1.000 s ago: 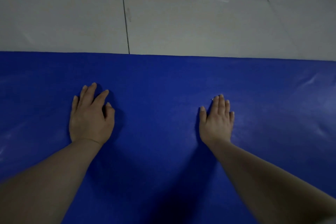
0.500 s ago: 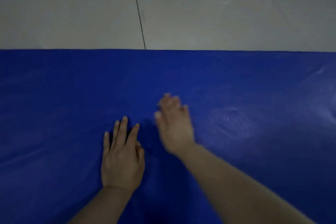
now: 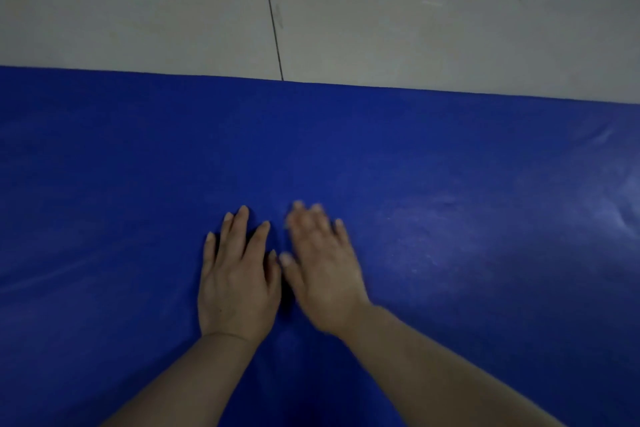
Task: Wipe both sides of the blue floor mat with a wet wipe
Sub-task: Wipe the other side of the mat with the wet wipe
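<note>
Spreading glossy and faintly creased toward three o'clock, the blue floor mat (image 3: 138, 184) bears the left hand (image 3: 237, 284) and the right hand (image 3: 323, 274) at six o'clock, flat, fingers straight, holding nothing.

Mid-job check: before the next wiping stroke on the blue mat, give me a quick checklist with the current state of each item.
1. Wet wipe in hand: not ok. No wipe shows under or in either hand.
2. Left hand flat on the blue floor mat: ok, fingers spread, palm down.
3. Right hand steady: cannot tell, it is blurred, fingers straight, beside the left hand.
4. Mat lying flat here: ok around the hands; light creases show toward the right end.
5. Far mat edge on the tiled floor: ok, straight line.
6. Surface already wiped: cannot tell; a faint paler patch lies right of the hands.
</note>
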